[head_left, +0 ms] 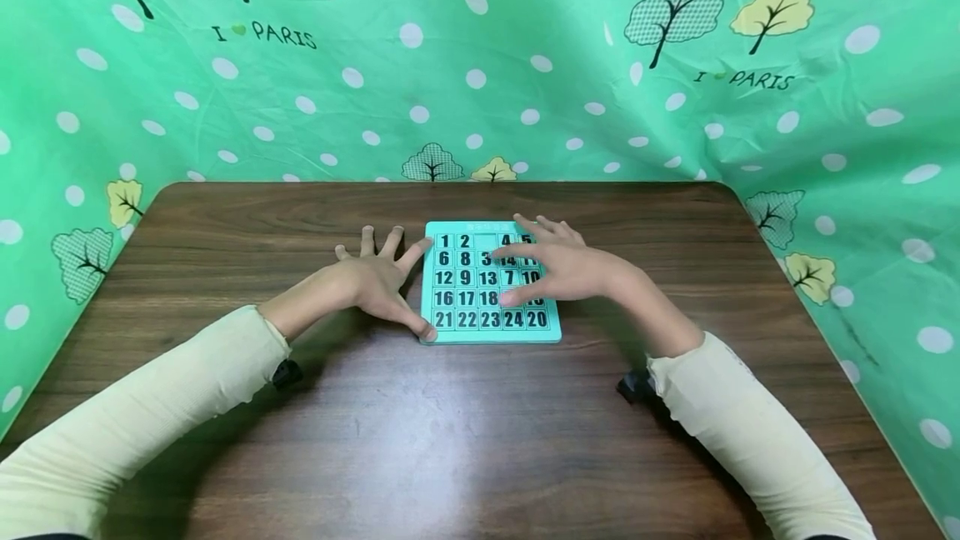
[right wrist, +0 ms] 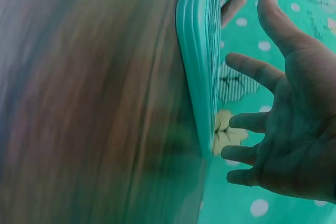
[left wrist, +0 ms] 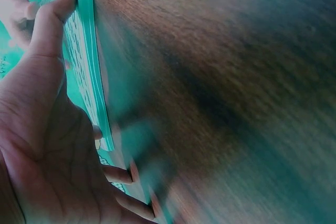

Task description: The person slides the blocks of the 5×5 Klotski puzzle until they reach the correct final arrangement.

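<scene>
A teal number slide puzzle [head_left: 487, 278] lies flat on the table, its square tiles printed with black numbers. The top row has a gap in its third place, right above the 3 tile [head_left: 486, 259]. My left hand [head_left: 371, 277] spans the puzzle's left side with fingers spread, thumb at the near left corner and index fingertip by the far left corner. In the left wrist view the thumb rests on the frame's rim [left wrist: 97, 77]. Over the right half hovers my right hand [head_left: 573, 265], fingers spread and fairly straight, hiding several tiles. The right wrist view shows nothing in that hand's grasp.
The brown wooden table [head_left: 420, 440] extends around the puzzle. A green polka-dot cloth [head_left: 450, 40] with tree prints hangs behind it and along both sides. Both forearms wear pale sleeves [head_left: 165, 390], with a dark strap piece [head_left: 636, 387] beneath the right wrist.
</scene>
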`<state>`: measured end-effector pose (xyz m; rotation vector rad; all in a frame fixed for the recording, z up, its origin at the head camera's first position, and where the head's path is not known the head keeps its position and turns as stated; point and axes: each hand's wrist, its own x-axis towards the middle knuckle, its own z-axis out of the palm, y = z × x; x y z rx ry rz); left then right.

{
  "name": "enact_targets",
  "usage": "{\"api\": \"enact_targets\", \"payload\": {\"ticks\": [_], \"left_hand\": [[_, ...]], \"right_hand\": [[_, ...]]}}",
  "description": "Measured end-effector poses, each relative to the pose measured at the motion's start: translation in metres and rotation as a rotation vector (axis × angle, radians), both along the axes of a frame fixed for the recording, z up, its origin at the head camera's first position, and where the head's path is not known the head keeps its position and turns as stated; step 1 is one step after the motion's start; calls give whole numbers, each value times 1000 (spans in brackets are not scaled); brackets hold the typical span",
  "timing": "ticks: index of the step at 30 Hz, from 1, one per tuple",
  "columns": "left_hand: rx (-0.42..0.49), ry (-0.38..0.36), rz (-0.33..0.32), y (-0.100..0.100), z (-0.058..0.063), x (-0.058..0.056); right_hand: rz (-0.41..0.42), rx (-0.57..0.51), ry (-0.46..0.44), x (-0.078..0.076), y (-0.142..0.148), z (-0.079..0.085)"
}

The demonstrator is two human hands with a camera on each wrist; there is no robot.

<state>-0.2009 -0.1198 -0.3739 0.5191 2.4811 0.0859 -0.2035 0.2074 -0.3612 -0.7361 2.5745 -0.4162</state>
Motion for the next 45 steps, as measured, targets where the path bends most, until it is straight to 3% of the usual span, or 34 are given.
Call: {"api": "enact_targets", "payload": {"ticks": [13,30,45], "left_hand": [[8,3,-2,-1,0,0],[43,6,-11,-4,2,-4],[80,13,34,-2,3,-5]], "right_hand": [[-46,87,17,-14,-16,-1],[-41,20,31,18,-1,4],[13,34,29,18,-27,1]]}}
